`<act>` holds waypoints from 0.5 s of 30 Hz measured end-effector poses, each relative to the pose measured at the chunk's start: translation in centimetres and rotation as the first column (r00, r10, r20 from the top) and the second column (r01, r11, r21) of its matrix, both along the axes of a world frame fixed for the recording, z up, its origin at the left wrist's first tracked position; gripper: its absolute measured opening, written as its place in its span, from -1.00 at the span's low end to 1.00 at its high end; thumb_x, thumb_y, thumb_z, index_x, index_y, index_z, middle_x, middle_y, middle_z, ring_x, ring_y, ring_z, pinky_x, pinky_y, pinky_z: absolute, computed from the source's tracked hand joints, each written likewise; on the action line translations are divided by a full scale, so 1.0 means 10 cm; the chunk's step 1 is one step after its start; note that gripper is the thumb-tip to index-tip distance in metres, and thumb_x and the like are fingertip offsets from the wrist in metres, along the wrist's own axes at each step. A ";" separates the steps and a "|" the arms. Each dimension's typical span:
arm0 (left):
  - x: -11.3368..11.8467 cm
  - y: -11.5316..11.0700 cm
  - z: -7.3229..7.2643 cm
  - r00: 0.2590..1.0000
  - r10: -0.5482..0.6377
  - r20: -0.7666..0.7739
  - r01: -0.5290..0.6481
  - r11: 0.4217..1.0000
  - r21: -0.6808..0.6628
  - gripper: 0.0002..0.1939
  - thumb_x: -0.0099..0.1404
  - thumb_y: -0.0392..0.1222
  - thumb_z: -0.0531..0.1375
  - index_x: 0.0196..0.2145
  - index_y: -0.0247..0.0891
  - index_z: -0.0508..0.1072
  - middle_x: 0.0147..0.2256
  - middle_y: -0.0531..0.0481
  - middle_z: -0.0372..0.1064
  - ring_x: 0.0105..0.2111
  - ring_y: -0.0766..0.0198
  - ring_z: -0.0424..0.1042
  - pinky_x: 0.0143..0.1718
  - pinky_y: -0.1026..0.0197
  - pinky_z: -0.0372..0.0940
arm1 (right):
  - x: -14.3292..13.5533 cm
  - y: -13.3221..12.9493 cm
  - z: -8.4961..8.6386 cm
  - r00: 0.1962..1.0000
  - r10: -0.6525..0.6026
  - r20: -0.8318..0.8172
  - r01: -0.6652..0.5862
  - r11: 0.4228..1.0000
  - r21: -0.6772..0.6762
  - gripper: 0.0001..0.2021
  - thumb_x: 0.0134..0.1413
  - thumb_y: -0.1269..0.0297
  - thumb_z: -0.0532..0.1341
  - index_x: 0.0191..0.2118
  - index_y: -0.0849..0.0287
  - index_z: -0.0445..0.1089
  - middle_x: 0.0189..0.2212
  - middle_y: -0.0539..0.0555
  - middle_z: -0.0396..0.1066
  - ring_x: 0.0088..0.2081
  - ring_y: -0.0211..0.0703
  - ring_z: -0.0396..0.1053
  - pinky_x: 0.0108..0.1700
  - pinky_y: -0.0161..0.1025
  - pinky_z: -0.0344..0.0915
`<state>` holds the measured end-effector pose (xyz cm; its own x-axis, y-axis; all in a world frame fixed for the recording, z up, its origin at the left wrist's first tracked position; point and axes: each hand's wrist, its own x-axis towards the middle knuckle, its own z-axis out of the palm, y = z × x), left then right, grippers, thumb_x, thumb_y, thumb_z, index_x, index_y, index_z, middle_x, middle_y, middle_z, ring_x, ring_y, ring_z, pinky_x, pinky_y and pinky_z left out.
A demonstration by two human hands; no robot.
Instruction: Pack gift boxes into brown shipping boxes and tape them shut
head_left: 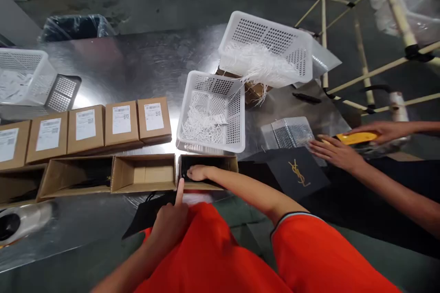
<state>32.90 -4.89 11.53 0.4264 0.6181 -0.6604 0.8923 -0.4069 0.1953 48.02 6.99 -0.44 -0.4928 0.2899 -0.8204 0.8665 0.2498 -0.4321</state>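
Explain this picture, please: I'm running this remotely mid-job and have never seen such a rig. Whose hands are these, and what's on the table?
There is no robot here. One camera, worn on a person's head, looks forward and down at that person's bare hands.

The right hand reaches into an open cardboard box with something black inside; its grip is hidden. The left hand extends a finger to that box's left edge.

More open boxes stand to the left, with labelled closed boxes behind. Beyond the right hand are two white baskets of white shreds. A black piece with a gold emblem lies to the right, where a second person's hands work around a yellow object.
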 end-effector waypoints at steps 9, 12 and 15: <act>0.01 0.00 -0.02 1.000 0.028 0.000 -0.028 1.000 -0.007 -0.59 0.32 -0.42 -0.13 -0.22 -0.31 0.52 0.28 -0.32 0.10 -0.40 0.08 0.54 -0.48 0.07 0.47 | -0.03 0.09 0.20 0.993 -0.012 -0.116 0.025 0.994 0.108 -0.63 0.26 0.35 -0.01 0.12 0.22 0.31 0.06 0.18 0.42 0.00 -0.05 0.40 -0.07 -0.23 0.33; 0.02 0.02 0.02 1.000 0.003 -0.010 -0.003 1.000 -0.011 -0.58 0.28 -0.47 -0.12 -0.22 -0.31 0.52 0.28 -0.31 0.11 -0.40 0.09 0.54 -0.48 0.07 0.47 | -0.01 0.07 0.21 0.989 0.034 -0.143 -0.028 0.999 0.044 -0.72 0.25 0.29 0.06 -0.04 0.16 0.44 -0.05 0.08 0.50 -0.11 -0.14 0.45 -0.13 -0.31 0.33; 0.03 0.01 0.01 0.999 -0.005 -0.033 0.004 1.000 -0.019 -0.57 0.26 -0.48 -0.13 -0.22 -0.30 0.52 0.32 -0.28 0.02 -0.40 0.08 0.54 -0.47 0.05 0.48 | 0.01 0.06 0.22 0.994 0.047 -0.101 -0.041 0.997 0.061 -0.73 0.24 0.23 0.09 -0.11 0.16 0.50 -0.09 0.14 0.51 -0.14 -0.03 0.47 -0.14 -0.21 0.35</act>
